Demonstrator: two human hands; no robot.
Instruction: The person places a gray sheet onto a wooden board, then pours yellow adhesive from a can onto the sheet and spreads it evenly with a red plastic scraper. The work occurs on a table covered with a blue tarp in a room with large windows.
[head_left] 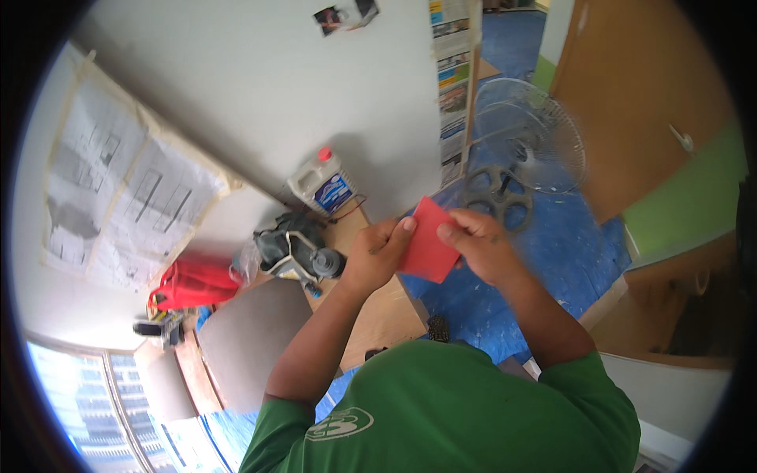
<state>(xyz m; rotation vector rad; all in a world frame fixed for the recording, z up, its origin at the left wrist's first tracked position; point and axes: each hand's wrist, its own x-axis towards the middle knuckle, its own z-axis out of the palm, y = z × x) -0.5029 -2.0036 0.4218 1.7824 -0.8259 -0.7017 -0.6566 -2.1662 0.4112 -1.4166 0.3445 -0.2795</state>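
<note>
Centrally, one flat red sheet [428, 246], straight-edged, is held aloft between left hand [375, 254] and right hand [479, 243], thumbs pressing opposite sides; nearby, pale wooden surface [386, 315], red-capped plastic jug [322, 186], creased blue floor sheeting [564, 260].

Blue label [333, 191] on white jug [304, 183]; pale emblem [341, 424] on green shirt [489, 418]; printed sheets [118, 173] on wall [87, 303]; wording unreadable
</note>
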